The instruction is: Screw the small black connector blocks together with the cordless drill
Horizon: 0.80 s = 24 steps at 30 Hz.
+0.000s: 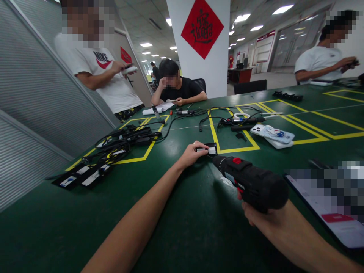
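Right hand [256, 218] grips screwdriver [253, 184] | tip aimed away-left, at module [209, 150]

black module [209, 150], white label, flat on table [184, 227]; black screwdriver [251, 184] nose just beside.

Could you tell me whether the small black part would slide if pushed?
The small black part looks flat and light, so it would probably slide on the table; the left hand pins it near the right hand's driver. Being flat, it shouldn't roll.
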Available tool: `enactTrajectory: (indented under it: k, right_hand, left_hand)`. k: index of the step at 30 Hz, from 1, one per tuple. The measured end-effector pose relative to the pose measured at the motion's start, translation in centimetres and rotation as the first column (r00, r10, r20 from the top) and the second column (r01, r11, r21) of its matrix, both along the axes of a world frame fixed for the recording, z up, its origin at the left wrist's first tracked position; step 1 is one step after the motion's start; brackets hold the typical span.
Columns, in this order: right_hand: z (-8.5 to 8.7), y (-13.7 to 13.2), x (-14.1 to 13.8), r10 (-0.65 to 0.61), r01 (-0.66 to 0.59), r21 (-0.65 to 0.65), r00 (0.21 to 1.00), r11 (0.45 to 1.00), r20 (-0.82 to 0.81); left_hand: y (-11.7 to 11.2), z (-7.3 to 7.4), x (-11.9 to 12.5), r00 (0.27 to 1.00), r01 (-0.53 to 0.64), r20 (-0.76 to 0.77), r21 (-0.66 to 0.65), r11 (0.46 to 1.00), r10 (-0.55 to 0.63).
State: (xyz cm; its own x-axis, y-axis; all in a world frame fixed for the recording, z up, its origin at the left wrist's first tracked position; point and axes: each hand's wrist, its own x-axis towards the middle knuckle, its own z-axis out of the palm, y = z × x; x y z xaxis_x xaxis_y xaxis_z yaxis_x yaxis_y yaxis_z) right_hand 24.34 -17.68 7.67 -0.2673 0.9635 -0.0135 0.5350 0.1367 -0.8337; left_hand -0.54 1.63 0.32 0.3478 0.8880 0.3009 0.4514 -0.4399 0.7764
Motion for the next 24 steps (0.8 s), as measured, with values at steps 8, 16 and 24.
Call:
enactTrajectory:
  k: [8,16,24]
  right_hand:
    - [-0.16,0.05,0.07,0.007,-0.006,-0.015,1.000,1.000,0.017]
    - [0.51,0.11,0.03,-0.005,0.005,0.010,1.000,1.000,0.016]
    - [-0.29,0.01,0.17,-0.002,0.000,0.056,1.000,0.998,0.028]
  left_hand:
    - [-0.06,-0.06,-0.04,1.000,0.005,0.005,0.015,1.000,-0.005]
    - [-0.11,0.07,0.09,1.000,0.000,-0.001,0.004,1.000,0.000]
    - [-0.03,-0.04,-0.04,1.000,0.013,0.009,0.006,1.000,-0.013]
